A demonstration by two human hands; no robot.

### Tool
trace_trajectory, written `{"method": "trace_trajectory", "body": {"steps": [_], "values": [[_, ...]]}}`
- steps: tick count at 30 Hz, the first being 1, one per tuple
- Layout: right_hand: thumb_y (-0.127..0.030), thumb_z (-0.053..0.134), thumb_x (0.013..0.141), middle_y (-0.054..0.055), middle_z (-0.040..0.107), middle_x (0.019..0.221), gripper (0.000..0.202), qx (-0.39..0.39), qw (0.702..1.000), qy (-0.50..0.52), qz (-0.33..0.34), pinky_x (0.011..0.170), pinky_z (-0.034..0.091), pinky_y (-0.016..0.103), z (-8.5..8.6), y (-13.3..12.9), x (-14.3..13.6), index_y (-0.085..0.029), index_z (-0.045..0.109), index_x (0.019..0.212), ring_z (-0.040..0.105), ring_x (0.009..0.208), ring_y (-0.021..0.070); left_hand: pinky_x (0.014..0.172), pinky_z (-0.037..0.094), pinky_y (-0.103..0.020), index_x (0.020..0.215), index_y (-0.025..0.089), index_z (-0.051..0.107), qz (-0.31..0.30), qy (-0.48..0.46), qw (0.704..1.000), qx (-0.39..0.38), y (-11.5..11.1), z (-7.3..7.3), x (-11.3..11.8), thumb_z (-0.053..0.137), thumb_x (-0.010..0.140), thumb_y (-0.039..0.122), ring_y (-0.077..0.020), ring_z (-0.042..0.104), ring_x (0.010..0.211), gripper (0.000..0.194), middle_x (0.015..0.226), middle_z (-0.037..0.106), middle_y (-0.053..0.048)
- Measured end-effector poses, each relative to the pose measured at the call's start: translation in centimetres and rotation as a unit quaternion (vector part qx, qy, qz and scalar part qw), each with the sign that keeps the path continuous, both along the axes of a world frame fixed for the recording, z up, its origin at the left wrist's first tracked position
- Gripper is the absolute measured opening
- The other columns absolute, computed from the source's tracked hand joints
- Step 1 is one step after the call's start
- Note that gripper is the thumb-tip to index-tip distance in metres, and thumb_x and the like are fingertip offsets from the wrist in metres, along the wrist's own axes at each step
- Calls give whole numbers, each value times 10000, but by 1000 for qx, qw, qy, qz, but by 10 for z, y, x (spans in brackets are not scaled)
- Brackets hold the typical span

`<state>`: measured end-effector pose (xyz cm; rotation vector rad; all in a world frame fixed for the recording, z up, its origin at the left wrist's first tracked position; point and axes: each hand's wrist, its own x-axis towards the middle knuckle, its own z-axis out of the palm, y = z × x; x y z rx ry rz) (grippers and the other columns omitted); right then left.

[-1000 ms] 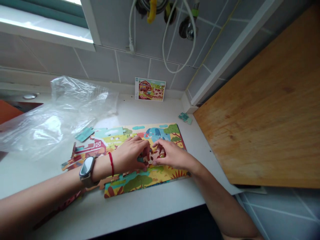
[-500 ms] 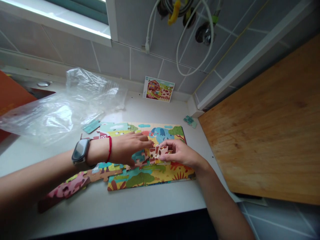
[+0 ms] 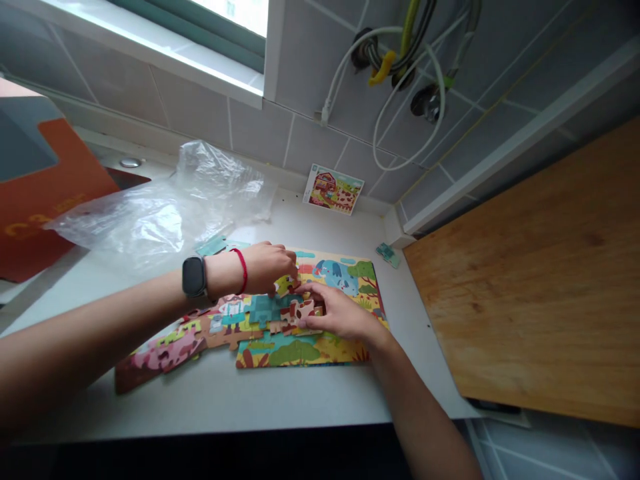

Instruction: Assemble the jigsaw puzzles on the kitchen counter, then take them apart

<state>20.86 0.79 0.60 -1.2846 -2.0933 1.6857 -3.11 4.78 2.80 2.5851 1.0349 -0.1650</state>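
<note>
My left hand (image 3: 267,267), with a watch and red cord on its wrist, pinches a yellow-green puzzle piece (image 3: 285,286) above the assembled animal puzzle (image 3: 300,355). Close by on the right, my right hand (image 3: 341,311) has thumb and fingers closed on brown-and-white puzzle pieces (image 3: 300,315). These pieces are over the middle of the animal puzzle, which shows a blue elephant and green bushes. A joined strip of farm puzzle pieces (image 3: 175,349), with a pink pig pattern, runs off to the lower left. My left forearm and hand cover part of the pieces behind them.
A picture card (image 3: 334,189) leans against the tiled wall. Crumpled clear plastic (image 3: 165,223) and an orange box (image 3: 55,193) are at left. Teal puzzle pieces (image 3: 388,255) lie at the right, near a wooden board (image 3: 540,280). White cable (image 3: 375,140) hangs above.
My left hand has gone from spread fingers to a pinch on a yellow-green piece. My right hand has moved slightly left with the brown-and-white pieces. The view has shifted left.
</note>
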Motion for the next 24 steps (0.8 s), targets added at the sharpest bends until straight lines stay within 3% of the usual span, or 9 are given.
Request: {"method": "trace_trajectory", "body": {"steps": [4,7,10,14,19,22,24], "values": [[-353,901,736,9,703,896,466,-75,995,60,0,750,515,276,-2,7,6,-159,720,1119,638,796,153,861,523,-324,1234,305,728,9,0,1000,-5,7,-2,-1,888,690,191,-250,693,1006,578,1185,710,-61],[-427,926,707,13,724,873,427,-107,985,122,-64,805,533,298,-5,11,9,-152,732,971,673,804,160,793,522,-296,1290,258,677,32,-33,999,-2,11,-3,-4,886,649,205,-234,695,925,677,1125,706,-68],[-448,933,698,26,762,935,464,-85,969,182,-146,890,553,326,-11,12,4,-171,748,1021,714,874,183,752,512,-275,1279,250,663,54,-91,994,-23,15,0,-5,802,683,162,-196,690,834,619,1045,724,-36],[-465,928,705,61,785,1121,611,-62,952,223,-202,1013,549,378,-19,12,-6,-215,725,1223,731,1066,244,735,516,-277,1255,228,652,94,-209,970,-80,19,6,-3,707,752,182,-169,700,773,508,969,741,-7],[-569,871,744,86,785,1133,503,-4,954,208,-214,1055,531,412,-18,12,-5,-189,744,1048,707,1107,285,710,559,-271,1181,184,623,129,-373,899,-193,19,-3,3,687,822,318,-151,726,773,388,998,743,-42],[-598,843,762,84,783,1152,505,7,959,186,-213,1036,542,421,-11,13,4,-202,723,1051,707,1097,292,697,570,-279,1254,181,582,141,-375,880,-257,16,-5,6,658,868,380,-168,737,812,441,1035,758,-71],[-583,844,763,76,780,1180,493,15,951,191,-241,1015,553,418,-6,19,15,-234,687,1074,713,1109,291,682,563,-281,1333,193,554,139,-328,899,-256,11,0,6,644,897,431,-176,739,817,504,1086,767,-87]]}}
